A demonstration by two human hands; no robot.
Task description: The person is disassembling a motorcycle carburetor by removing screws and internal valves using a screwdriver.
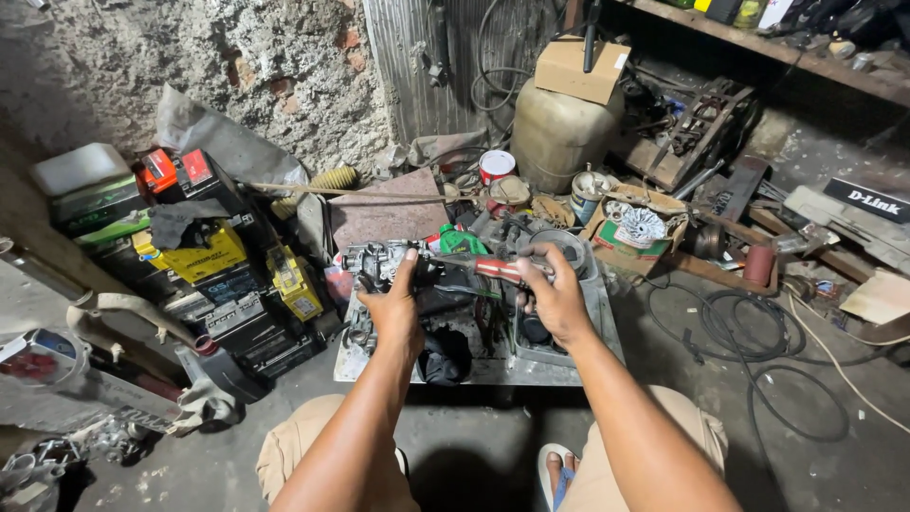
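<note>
My left hand [394,311] grips a grey metal engine part [373,264] over a shallow metal tray [493,368] on the floor. My right hand [555,296] is closed around the red and black handle of a long tool [493,269] that points left toward the metal part. A dark rag [444,356] and greasy small parts lie in the tray below my hands. My knees and one sandalled foot show at the bottom edge.
A stack of old batteries [204,256] in yellow, black and red stands at the left. A beige plastic jug [557,133] with a cardboard box on top stands behind the tray. Black cable coils [758,341] lie on the right floor, near wooden boards and cans.
</note>
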